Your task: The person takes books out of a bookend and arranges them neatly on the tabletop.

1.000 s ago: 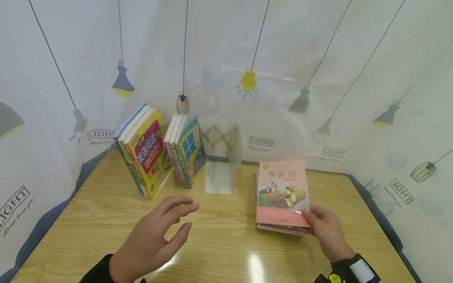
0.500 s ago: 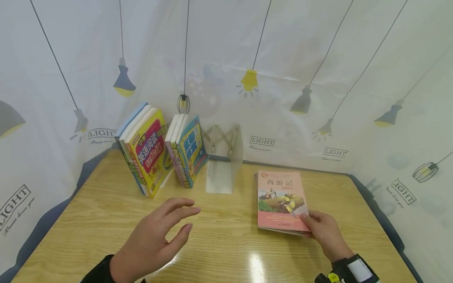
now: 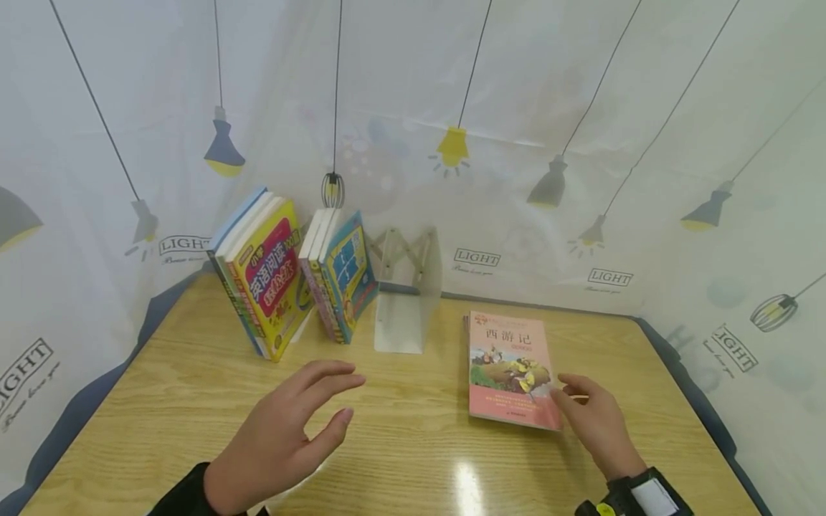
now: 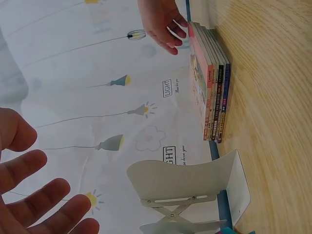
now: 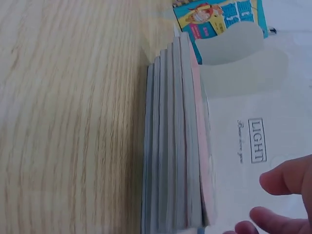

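Note:
A pink-covered book (image 3: pixel 510 405) lies face up on top of a stack of several books (image 4: pixel 222 92) at the right of the table. Its cover carries a large title and a picture of figures. My right hand (image 3: pixel 596 426) hovers by the stack's lower right edge, fingers loosely bent and holding nothing; in the right wrist view a gap shows between the fingertips (image 5: pixel 273 183) and the page edges. My left hand (image 3: pixel 277 430) is held over the front left of the table, its fingers spread and relaxed with nothing in them.
A white metal expanding bookend (image 3: pixel 399 330) stands at the back middle. Left of it, a yellow-fronted group of books (image 3: pixel 267 287) and a smaller blue-fronted group (image 3: pixel 351 269) stand leaning. A white lamp-print cloth (image 3: pixel 516 72) hangs behind the wooden table (image 3: pixel 413 430).
The pink book has come down toward me and now lies lined up on the stack. My right hand has let go of its corner. The left hand stays almost still.

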Action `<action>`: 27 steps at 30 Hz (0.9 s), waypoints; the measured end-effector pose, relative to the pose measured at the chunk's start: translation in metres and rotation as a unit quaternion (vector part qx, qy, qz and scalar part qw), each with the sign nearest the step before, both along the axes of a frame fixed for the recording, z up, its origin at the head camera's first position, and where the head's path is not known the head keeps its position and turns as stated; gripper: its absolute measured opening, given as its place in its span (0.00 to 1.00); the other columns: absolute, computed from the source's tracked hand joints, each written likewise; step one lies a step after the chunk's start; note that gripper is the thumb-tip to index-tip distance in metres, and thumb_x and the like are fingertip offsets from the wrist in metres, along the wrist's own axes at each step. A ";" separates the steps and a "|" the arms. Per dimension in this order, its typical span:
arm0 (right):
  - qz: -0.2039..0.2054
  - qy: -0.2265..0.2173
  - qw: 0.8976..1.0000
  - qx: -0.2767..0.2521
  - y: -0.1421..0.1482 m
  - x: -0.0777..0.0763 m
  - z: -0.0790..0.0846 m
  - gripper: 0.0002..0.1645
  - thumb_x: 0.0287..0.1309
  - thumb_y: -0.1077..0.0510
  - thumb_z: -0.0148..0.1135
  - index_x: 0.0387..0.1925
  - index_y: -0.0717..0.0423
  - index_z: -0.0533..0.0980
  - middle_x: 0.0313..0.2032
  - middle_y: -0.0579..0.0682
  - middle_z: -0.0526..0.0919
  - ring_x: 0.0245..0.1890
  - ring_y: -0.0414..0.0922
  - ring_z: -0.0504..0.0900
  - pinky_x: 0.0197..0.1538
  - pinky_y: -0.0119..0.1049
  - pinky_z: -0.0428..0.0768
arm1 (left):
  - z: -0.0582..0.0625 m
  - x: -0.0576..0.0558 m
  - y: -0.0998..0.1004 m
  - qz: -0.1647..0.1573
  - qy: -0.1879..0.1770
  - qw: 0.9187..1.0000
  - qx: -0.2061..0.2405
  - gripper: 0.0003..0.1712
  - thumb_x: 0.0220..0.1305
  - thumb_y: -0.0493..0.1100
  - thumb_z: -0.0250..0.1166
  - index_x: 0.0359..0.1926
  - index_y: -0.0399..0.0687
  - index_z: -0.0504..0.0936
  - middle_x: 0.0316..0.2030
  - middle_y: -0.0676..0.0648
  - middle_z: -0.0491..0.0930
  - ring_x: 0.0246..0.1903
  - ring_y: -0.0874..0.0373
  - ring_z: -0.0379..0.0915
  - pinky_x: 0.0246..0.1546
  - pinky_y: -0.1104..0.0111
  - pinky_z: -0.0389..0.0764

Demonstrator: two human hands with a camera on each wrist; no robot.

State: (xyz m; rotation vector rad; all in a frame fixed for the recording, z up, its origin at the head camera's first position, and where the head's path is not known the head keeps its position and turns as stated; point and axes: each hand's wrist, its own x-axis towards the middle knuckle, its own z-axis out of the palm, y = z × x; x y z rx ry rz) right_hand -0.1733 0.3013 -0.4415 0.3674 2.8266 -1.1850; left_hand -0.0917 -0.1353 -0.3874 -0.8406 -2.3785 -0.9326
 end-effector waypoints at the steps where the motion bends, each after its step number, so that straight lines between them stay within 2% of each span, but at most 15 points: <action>1: 0.005 0.013 1.000 0.004 -0.002 0.000 0.000 0.33 0.70 0.48 0.59 0.69 0.61 0.68 0.59 0.65 0.74 0.55 0.56 0.74 0.43 0.38 0.79 | 0.000 0.000 0.000 0.002 -0.003 1.000 -0.001 0.27 0.67 0.41 0.67 0.65 0.61 0.75 0.62 0.56 0.74 0.57 0.60 0.76 0.50 0.60 0.83; 6: 0.061 0.098 0.993 -0.010 -0.019 0.006 0.001 0.31 0.70 0.50 0.60 0.69 0.59 0.67 0.63 0.61 0.72 0.60 0.56 0.74 0.57 0.52 0.78 | -0.001 -0.001 0.000 0.006 -0.010 1.000 -0.006 0.27 0.67 0.42 0.67 0.66 0.61 0.75 0.63 0.56 0.74 0.60 0.58 0.74 0.53 0.58 0.82; 11: 0.138 0.171 0.975 -0.044 -0.042 0.016 0.006 0.32 0.69 0.51 0.62 0.69 0.58 0.66 0.64 0.59 0.71 0.62 0.54 0.72 0.60 0.48 0.78 | -0.004 -0.001 0.001 0.010 -0.011 1.000 -0.011 0.29 0.66 0.44 0.67 0.68 0.60 0.73 0.65 0.54 0.73 0.63 0.57 0.71 0.55 0.56 0.80; 14: 0.186 0.201 0.961 -0.036 -0.054 0.019 0.011 0.35 0.66 0.51 0.66 0.69 0.56 0.66 0.64 0.57 0.71 0.64 0.53 0.72 0.60 0.50 0.78 | -0.006 -0.002 0.001 0.011 -0.019 1.000 -0.015 0.30 0.67 0.45 0.67 0.69 0.60 0.72 0.67 0.54 0.71 0.65 0.56 0.69 0.57 0.55 0.79; 17: 0.223 0.214 0.951 -0.020 -0.066 0.022 0.017 0.38 0.62 0.51 0.69 0.70 0.53 0.65 0.66 0.54 0.71 0.64 0.53 0.73 0.60 0.53 0.78 | -0.008 -0.004 0.002 0.010 -0.027 0.999 -0.015 0.31 0.67 0.47 0.67 0.70 0.60 0.70 0.68 0.53 0.69 0.66 0.56 0.68 0.57 0.53 0.78; 20: 0.244 0.212 0.946 -0.015 -0.080 0.026 0.025 0.40 0.60 0.50 0.72 0.70 0.48 0.65 0.68 0.52 0.70 0.64 0.53 0.74 0.62 0.56 0.77 | -0.009 -0.004 0.004 0.010 -0.035 0.999 -0.015 0.32 0.68 0.48 0.66 0.71 0.61 0.69 0.69 0.53 0.68 0.67 0.55 0.67 0.58 0.52 0.78; 27: 0.302 0.214 0.929 -0.016 -0.105 0.040 0.041 0.44 0.60 0.47 0.71 0.73 0.36 0.61 0.70 0.46 0.67 0.69 0.49 0.68 0.63 0.58 0.75 | -0.011 -0.003 0.007 0.019 -0.028 0.999 -0.007 0.35 0.66 0.47 0.68 0.72 0.60 0.68 0.69 0.53 0.67 0.66 0.55 0.68 0.56 0.52 0.79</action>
